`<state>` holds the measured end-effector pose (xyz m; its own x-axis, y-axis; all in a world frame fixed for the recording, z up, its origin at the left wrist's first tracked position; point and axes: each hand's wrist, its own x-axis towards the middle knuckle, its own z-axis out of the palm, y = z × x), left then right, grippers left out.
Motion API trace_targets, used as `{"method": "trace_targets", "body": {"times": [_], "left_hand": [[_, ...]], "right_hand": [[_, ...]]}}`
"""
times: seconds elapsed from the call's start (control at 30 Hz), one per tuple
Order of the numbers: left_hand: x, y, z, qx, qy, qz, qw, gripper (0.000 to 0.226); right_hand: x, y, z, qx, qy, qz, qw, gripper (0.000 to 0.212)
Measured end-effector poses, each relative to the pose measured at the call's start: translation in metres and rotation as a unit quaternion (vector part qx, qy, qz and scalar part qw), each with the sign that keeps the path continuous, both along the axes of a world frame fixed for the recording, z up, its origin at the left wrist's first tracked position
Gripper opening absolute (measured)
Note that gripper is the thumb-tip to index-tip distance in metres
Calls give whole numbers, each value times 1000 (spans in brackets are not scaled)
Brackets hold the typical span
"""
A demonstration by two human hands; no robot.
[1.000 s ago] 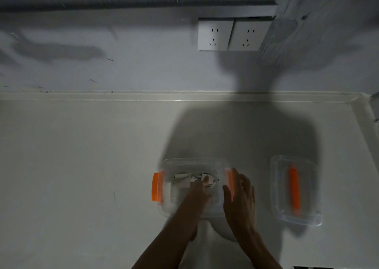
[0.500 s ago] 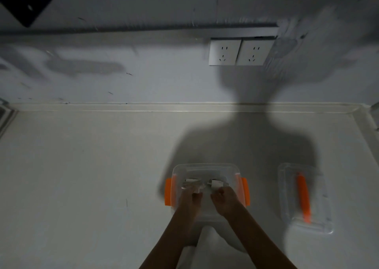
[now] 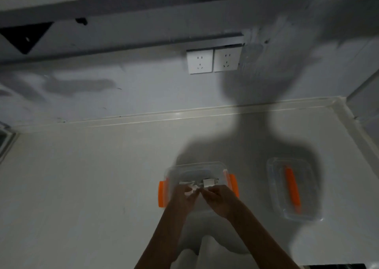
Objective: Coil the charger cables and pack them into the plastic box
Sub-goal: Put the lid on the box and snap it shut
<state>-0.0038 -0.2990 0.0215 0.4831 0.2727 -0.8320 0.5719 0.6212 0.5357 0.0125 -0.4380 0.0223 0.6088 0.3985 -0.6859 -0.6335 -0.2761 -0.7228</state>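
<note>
Dim pale table [image 3: 82, 186]. Packing step: left hand [image 3: 181, 199], right hand [image 3: 220, 200] pinch charger cables [image 3: 191, 187] inside plastic box [image 3: 194, 165], lower centre. Next, likely: release, fit lid [image 3: 307, 186].

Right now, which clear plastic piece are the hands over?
The box with orange latches on both sides; the lid with one orange handle lies apart to its right.

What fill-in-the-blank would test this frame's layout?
The lid lies to the ____ of the plastic box. The box's latches are ____. The wall carries ____ sockets. The left hand and right hand hold white chargers inside the ____.
Missing: right; orange; two; box.
</note>
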Motion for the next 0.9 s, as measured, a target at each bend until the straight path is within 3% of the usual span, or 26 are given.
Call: {"method": "trace_targets", "body": {"times": [0.07, 0.1, 0.17, 0.27, 0.33, 0.47, 0.63, 0.77, 0.87, 0.9], "left_hand": [[0, -17, 0, 22, -26, 32, 999, 16], [6, -29, 0, 67, -29, 31, 997, 19], [19, -54, 13, 204, -22, -12, 979, 33], [47, -93, 26, 264, -104, -138, 949, 32], [71, -123, 27, 321, -145, -277, 894, 22], [118, -188, 0, 413, -170, -525, 724, 14], [160, -247, -68, 439, -154, -694, 549, 48], [174, -270, -95, 429, -134, -740, 500, 66], [176, -276, -98, 446, -123, -759, 458, 66], [176, -276, -93, 455, -116, -754, 460, 64]], "right_hand": [[-4, -12, 9, 41, -41, -42, 997, 6], [-2, -19, 12, 88, -39, -79, 992, 12], [1, -43, 27, 70, -29, -136, 988, 18], [4, -92, 30, -8, -54, -231, 971, 18], [4, -129, 17, -92, -72, -261, 958, 20], [-8, -187, -8, -115, 18, -408, 905, 24], [-35, -219, -36, -69, 117, -538, 832, 9], [-42, -236, -55, -22, 159, -603, 782, 17], [-44, -241, -65, -1, 158, -621, 768, 25], [-43, -243, -65, -3, 151, -621, 769, 25]]}}
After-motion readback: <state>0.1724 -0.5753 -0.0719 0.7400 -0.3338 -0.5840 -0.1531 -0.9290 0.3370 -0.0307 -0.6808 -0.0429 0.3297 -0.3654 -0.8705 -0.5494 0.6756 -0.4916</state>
